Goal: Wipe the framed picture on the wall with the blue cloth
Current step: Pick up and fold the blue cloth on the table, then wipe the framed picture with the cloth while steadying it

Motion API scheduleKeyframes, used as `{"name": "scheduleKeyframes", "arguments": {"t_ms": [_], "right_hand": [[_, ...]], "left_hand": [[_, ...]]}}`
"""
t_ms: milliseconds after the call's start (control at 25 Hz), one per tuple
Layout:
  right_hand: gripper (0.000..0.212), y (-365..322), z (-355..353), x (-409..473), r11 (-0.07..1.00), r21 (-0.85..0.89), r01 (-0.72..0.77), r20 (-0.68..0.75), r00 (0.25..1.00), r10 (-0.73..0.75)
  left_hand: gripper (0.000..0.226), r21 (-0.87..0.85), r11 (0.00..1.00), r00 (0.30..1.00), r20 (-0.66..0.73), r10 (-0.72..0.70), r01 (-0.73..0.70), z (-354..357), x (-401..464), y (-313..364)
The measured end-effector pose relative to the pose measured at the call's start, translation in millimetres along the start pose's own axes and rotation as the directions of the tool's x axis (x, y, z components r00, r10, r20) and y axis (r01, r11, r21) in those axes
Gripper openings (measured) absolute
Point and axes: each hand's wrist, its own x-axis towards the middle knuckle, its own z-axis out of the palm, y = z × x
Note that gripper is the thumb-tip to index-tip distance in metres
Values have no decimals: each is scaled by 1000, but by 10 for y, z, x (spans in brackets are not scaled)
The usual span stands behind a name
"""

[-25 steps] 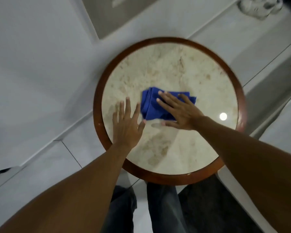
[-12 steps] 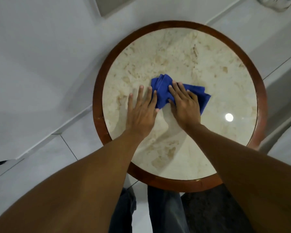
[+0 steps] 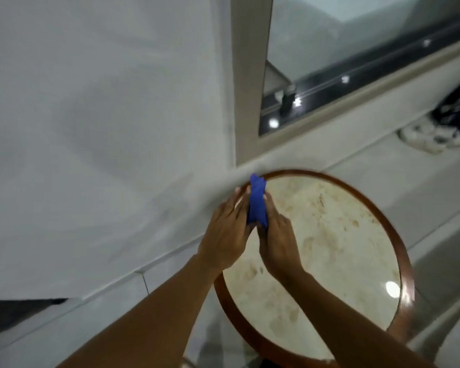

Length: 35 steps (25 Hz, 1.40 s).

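While pressed palm to palm, left hand (image 3: pixel 227 232) and right hand (image 3: pixel 276 239) share one grip, closed on the bunched blue cloth (image 3: pixel 256 203), raised above the far rim of the round marble tabletop (image 3: pixel 329 235) with its wooden edge. Beyond, up on the white wall (image 3: pixel 104 115), the framed picture (image 3: pixel 250 83), pale-framed, glass reflecting lights.

Head view; looks down, close.

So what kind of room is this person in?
Probably a home hallway or living room: a round marble-topped side table, a framed picture on a white wall, and pale floor tiles.
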Motion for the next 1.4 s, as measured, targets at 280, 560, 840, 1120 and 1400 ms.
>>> {"name": "scheduleKeyframes", "arguments": {"t_ms": [280,560,840,1120,1400], "right_hand": [[69,-2131,-581,640,931,-32,364,-130,922,-365],[64,-4438,-1314,1977,806,-258,532,-464,664,-587],[70,-5685,-1601,2904,827,-433,359,-471,692,-547],[82,-5427,-1227,3018,827,-439,352,-443,716,-540],[99,-6911,-2397,3544,801,-399,446,-594,539,-597]], "left_hand": [[59,347,910,931,-195,308,-228,-2718,-104,175],[66,767,641,786,-379,489,-30,-5548,17,504],[74,676,591,684,-678,267,440,-6955,83,281],[79,742,494,662,-651,372,452,-6915,200,-256],[79,746,459,606,-662,441,482,-6892,224,-333]]}}
